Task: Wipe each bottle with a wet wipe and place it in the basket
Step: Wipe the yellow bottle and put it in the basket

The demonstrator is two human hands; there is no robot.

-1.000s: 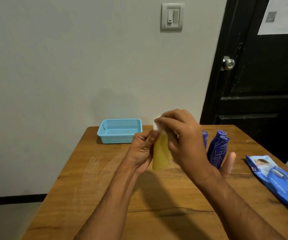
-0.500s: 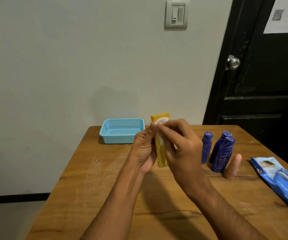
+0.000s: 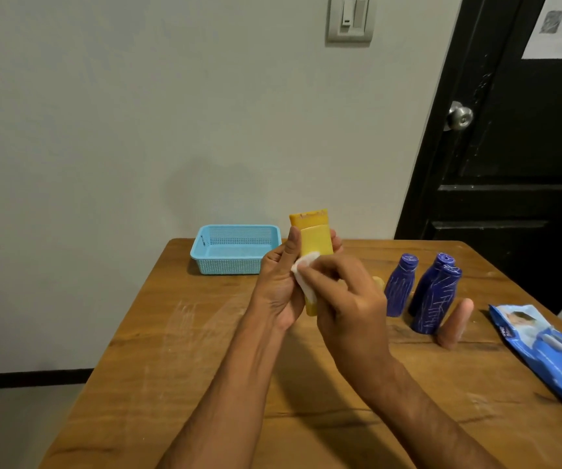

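Note:
A yellow tube-shaped bottle stands upright in the air over the table, gripped by my left hand around its middle. My right hand pinches a white wet wipe against the bottle's lower front. Three dark blue bottles stand together to the right, with a small beige bottle beside them. Another pale yellow thing peeks out behind my right hand. The light blue basket sits at the table's far edge, with nothing in it.
A blue wet-wipe pack lies at the right edge of the wooden table. A wall stands right behind the basket. A black door with a knob is at the right.
My right hand has slid the wipe down the yellow bottle, from its top to its lower half, uncovering the crimped top end. The view has shifted a little.

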